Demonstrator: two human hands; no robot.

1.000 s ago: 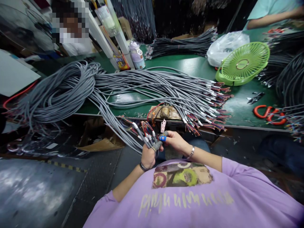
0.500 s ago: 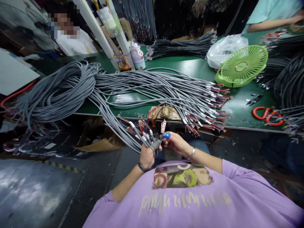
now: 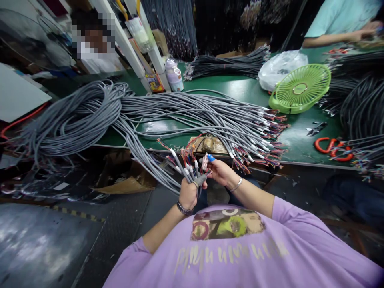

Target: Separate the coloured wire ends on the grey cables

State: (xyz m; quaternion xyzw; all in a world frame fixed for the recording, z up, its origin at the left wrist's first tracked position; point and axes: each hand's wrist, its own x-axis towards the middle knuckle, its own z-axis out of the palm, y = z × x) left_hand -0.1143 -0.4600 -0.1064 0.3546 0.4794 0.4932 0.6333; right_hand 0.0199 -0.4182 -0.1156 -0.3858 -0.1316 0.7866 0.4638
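Note:
My left hand [image 3: 189, 193] is closed round a handful of grey cables [image 3: 180, 166] whose stripped ends fan upward with coloured wires showing. A grey finger cot covers its thumb. My right hand [image 3: 220, 172] sits just to the right, fingers pinched at the cable ends, with a blue cot on one fingertip; what it pinches is too small to name. Both hands are below the front edge of the green table [image 3: 246, 90]. A large bundle of the same grey cables [image 3: 192, 114] lies across the table and coils off to the left.
A green fan [image 3: 300, 89] lies flat at the right, with a clear plastic bag [image 3: 280, 66] behind it. Red-handled scissors [image 3: 331, 146] lie at the right front. Black cable bundles [image 3: 228, 62] fill the back and right. Other people work at the far left and far right.
Both hands have risen slightly towards the table edge with the cables still in them. The view has shifted a little, so the fan and scissors sit further left.

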